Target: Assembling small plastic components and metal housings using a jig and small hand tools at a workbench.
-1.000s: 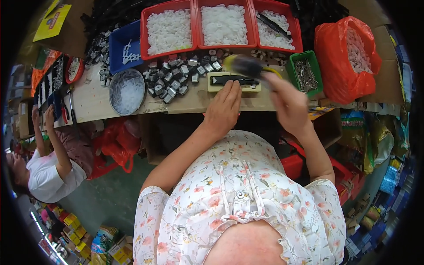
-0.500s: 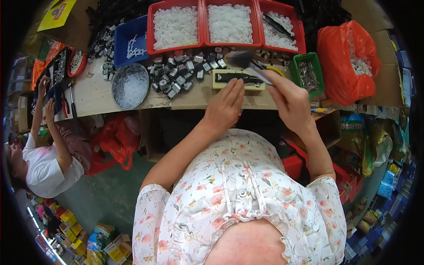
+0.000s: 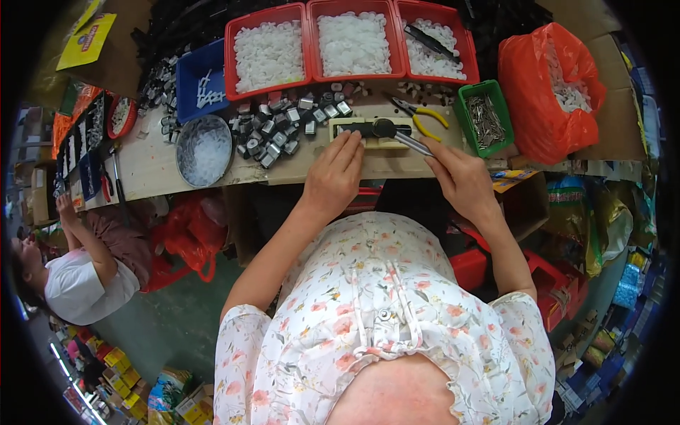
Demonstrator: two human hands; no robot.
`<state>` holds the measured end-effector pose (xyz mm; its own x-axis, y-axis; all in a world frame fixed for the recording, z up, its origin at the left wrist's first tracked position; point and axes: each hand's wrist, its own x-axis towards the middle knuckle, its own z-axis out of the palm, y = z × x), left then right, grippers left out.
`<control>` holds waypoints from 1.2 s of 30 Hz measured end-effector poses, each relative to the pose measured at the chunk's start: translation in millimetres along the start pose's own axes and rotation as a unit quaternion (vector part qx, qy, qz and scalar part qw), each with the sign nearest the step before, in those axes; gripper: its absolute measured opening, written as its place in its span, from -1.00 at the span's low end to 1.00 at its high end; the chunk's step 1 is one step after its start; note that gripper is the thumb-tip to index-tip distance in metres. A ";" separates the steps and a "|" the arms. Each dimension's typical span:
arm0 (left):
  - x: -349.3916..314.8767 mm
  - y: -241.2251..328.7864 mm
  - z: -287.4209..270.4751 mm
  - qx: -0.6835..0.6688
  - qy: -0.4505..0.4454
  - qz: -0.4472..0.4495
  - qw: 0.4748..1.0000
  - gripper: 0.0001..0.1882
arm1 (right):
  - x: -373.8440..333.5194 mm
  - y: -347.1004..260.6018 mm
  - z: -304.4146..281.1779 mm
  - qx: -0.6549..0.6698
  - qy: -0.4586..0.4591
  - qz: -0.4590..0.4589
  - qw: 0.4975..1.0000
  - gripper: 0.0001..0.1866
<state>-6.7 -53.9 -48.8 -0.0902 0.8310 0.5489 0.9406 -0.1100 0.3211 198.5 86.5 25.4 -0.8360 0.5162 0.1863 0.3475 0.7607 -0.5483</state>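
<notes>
The hammer (image 3: 384,127), which was blurred in the air above the pliers (image 3: 413,111) in the earlier frames, has now been brought down and left; its dark, rounded head is seen over the black part (image 3: 364,128), which is set in the recess of the cream block (image 3: 382,144) at the near middle of the bench. Whether the part is touched by the head cannot be told. The handle is gripped by the right hand (image 3: 460,173), which has been lowered to the near right of the block. The left hand (image 3: 333,170) has been shifted from the block's middle toward its left end; its fingers are laid side by side, tips at the part, and whether anything is pinched beneath them cannot be told. The two hands are held apart. The pliers, previously part-covered, are now exposed beyond the block, between it and the green bin (image 3: 494,149). The silver metal pieces (image 3: 269,127) are left heaped to the left. At far left, the co-worker's hands (image 3: 66,212), formerly raised apart, have been drawn together near the bench edge.
</notes>
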 end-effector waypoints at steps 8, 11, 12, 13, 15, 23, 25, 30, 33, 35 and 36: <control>25.1 -2.2 16.4 0.000 0.007 0.026 1.000 -0.68 | -4.8 7.4 -1.1 -0.059 -0.064 0.060 0.994 -0.67; 18.0 -0.7 12.5 -0.014 0.006 0.039 0.999 -0.67 | -13.4 -8.3 -18.1 0.001 0.072 -0.015 0.997 -0.67; 19.0 -0.9 12.6 -0.009 0.010 0.039 0.999 -0.70 | -18.6 -8.8 -18.2 0.035 0.130 0.007 0.991 -0.69; 19.9 -1.3 12.7 -0.003 0.014 0.038 0.999 -0.73 | -22.6 -6.2 -17.3 0.068 0.186 0.029 0.980 -0.71; 20.5 -1.7 17.2 -0.002 0.019 0.046 0.999 -0.71 | -32.0 17.2 -8.1 0.003 0.171 0.011 0.985 -0.71; 19.6 -1.1 16.9 -0.005 0.029 0.052 0.998 -0.71 | -33.2 16.3 -7.7 0.012 0.186 0.065 0.980 -0.69; 20.0 -1.4 17.0 -0.003 0.029 0.050 0.998 -0.72 | -29.0 27.8 -1.7 -0.077 0.010 0.151 0.985 -0.71; 25.1 -1.1 15.3 -0.014 0.024 0.039 0.999 -0.76 | 3.6 50.7 -21.1 -0.082 0.141 0.027 0.986 -0.75; 35.4 0.7 7.7 -0.045 0.018 0.011 0.999 -0.75 | 46.9 77.4 -32.2 -0.172 0.147 0.034 0.973 -0.78; 46.7 0.9 2.0 -0.058 -0.014 -0.015 0.998 -0.67 | 68.5 98.4 -34.8 -0.210 0.149 0.020 0.966 -0.79; 48.5 -1.3 3.9 -0.057 -0.014 -0.013 0.998 -0.67 | 77.7 106.1 -35.2 -0.258 0.138 0.006 0.956 -0.79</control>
<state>-11.0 -11.3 -25.6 -0.1041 0.8487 0.5185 0.8946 -0.1478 0.4216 185.3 221.2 10.4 -0.7107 0.5569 0.4298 0.5800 0.8096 -0.0900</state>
